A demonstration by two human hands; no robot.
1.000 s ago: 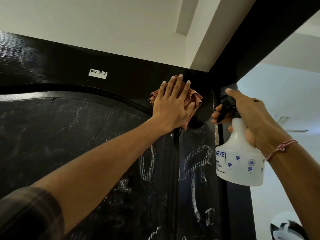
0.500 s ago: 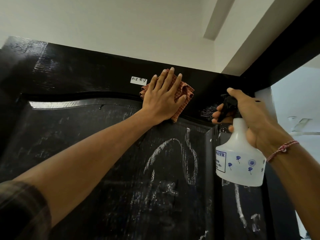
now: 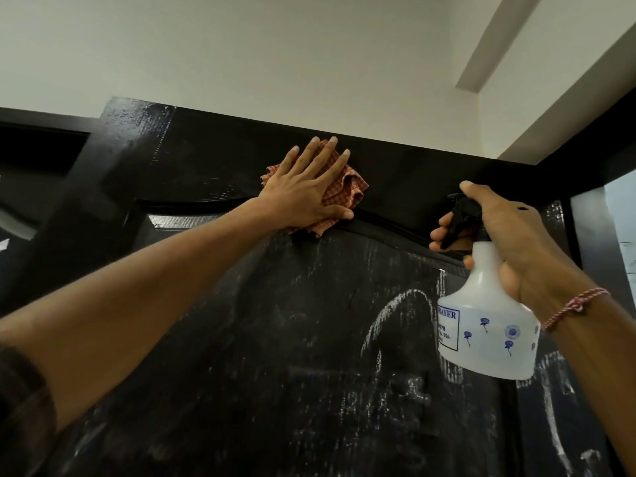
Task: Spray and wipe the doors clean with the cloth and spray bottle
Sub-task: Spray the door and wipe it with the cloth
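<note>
My left hand [image 3: 306, 191] presses a red checked cloth [image 3: 346, 192] flat against the top rail of a black door [image 3: 275, 339], fingers straight and spread. The cloth bunches out to the right of my palm. My right hand [image 3: 509, 242] grips the neck of a white spray bottle [image 3: 488, 332] with blue flower prints, fingers curled round its black trigger head [image 3: 459, 215], which points left at the door. White chalk-like streaks and smears cover the door panel below.
The door's top edge [image 3: 378, 139] runs just under a white ceiling [image 3: 275, 46]. A black frame post [image 3: 592, 242] stands at the right with a lit opening beyond. Another dark frame section [image 3: 41, 160] lies at the far left.
My left hand has slid the cloth leftward along the door's top rail. The small white label near it is no longer visible. The spray bottle stays in about the same place in my view.
</note>
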